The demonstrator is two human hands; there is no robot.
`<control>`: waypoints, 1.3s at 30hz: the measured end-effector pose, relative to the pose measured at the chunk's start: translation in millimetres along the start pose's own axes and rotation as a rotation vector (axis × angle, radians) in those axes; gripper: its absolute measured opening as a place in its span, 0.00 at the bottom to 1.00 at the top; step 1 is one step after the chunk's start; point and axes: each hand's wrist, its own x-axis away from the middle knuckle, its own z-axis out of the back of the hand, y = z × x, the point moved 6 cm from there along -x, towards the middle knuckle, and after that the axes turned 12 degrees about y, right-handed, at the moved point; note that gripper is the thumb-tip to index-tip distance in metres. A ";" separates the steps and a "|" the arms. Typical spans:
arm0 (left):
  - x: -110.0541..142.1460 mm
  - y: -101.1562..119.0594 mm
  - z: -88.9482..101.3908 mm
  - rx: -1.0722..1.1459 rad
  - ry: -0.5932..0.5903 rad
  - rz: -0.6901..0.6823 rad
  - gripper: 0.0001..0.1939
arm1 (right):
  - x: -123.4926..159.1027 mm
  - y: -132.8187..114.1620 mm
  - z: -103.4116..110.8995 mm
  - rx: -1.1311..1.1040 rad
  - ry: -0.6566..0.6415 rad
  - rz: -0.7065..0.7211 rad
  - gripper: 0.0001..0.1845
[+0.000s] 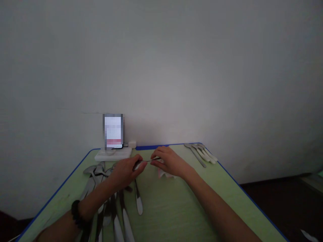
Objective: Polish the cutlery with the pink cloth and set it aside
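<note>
A slim piece of metal cutlery stretches between my two hands above the far middle of the table. My left hand is closed on its left end, where a wider grey part shows between thumb and fingers. With fingertips and thumb, my right hand pinches the other end. Both ends are partly covered, so whether it is a spoon or a fork cannot be made out. Below my right hand lies a white cloth or tissue with pink edging, partly hidden.
Jumbled cutlery lies under and around my left forearm, with one piece apart on its right. Several spoons or forks, some white-handled, lie at the far right. A lit phone stands on a white power strip beside a plug, near the wall.
</note>
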 end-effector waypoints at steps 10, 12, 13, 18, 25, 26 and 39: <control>4.0 5.2 -6.9 0.182 0.176 0.016 0.17 | -0.4 8.1 -1.6 -0.114 -0.107 -0.024 0.13; 5.7 1.7 -14.0 0.191 0.185 0.041 0.21 | 1.4 21.9 7.8 -0.074 -0.141 -0.062 0.13; 6.6 -0.6 -17.8 0.196 0.186 0.061 0.24 | 4.0 33.9 14.8 -0.038 -0.153 -0.124 0.13; 12.0 4.1 -34.3 0.192 0.101 -0.026 0.23 | 33.0 106.1 65.0 0.226 -0.053 -0.491 0.11; 24.3 21.7 -50.6 0.106 -0.069 -0.263 0.23 | 72.0 156.8 72.4 0.581 -0.094 -0.911 0.13; 26.5 23.5 -52.5 0.104 -0.092 -0.289 0.23 | 74.6 159.8 69.8 0.603 -0.089 -0.939 0.14; 35.2 36.3 -54.8 0.019 -0.098 -0.425 0.31 | 86.1 160.2 61.8 0.668 -0.027 -1.051 0.18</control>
